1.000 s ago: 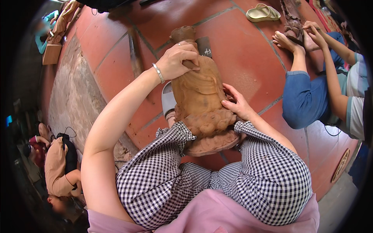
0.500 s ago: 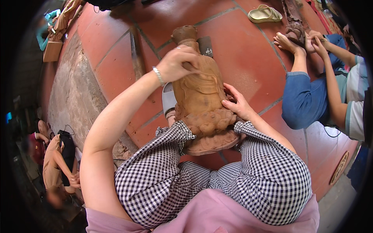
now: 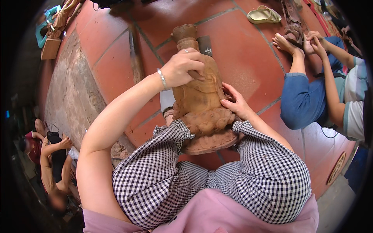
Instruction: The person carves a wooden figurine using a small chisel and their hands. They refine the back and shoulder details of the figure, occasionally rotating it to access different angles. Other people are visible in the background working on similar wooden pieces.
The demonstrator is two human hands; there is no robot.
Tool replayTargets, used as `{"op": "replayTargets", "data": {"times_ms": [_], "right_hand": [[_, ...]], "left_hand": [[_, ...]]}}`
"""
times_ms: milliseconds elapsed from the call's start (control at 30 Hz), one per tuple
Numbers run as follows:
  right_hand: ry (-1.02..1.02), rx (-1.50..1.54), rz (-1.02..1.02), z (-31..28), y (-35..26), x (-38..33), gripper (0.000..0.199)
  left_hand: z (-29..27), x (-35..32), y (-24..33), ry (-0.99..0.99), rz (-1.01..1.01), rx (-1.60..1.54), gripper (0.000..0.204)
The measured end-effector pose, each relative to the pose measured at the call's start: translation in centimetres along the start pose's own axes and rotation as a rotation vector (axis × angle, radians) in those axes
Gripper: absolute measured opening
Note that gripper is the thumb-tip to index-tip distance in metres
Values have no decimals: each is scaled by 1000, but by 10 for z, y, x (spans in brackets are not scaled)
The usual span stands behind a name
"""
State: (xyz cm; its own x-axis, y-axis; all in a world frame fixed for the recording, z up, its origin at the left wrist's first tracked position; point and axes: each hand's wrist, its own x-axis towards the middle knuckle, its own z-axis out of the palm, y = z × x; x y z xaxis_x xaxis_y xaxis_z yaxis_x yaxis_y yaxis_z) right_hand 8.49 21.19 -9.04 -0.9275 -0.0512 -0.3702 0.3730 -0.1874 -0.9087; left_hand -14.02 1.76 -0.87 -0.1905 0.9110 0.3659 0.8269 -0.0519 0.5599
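Brown carving point(image 3: 202, 97), probably wood, frame centre, base point(image 3: 210, 143) between checked trouser legs point(image 3: 151, 171). Likely stiff, fairly heavy, not slippery; lumpy relief point(image 3: 208, 121) could chip, so better to take hold by plain sides or neck point(image 3: 187, 43). Left hand point(image 3: 183, 69) curled, pinching small brown piece point(image 3: 196, 75) at carving's front. Right hand point(image 3: 237, 104) loosely spread on carving's right side, not clamped. Dark bar point(image 3: 135, 54) on tiles point(image 3: 244, 58), upper left of centre; pale sandal point(image 3: 264, 15), upper right; co-worker point(image 3: 342, 89), right edge.
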Motion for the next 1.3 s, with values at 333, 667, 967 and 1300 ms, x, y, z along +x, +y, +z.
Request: {"op": "replayTargets", "data": {"times_ms": [333,667,967,1300], "right_hand": [[-8,-27,-5,-1,-2,1,83],[7,3,21,-1,-3,-1,82],[12,-106,7,-2,13,5,85],[31,-78,-16,-1,1,0,83]], "left_hand": [[-21,-32,-13,85,-107,70,28],[17,10,16,-16,-9,121,22],[15,-4,22,-35,-107,30,24],[6,6,37,-30,-237,221,25]]}}
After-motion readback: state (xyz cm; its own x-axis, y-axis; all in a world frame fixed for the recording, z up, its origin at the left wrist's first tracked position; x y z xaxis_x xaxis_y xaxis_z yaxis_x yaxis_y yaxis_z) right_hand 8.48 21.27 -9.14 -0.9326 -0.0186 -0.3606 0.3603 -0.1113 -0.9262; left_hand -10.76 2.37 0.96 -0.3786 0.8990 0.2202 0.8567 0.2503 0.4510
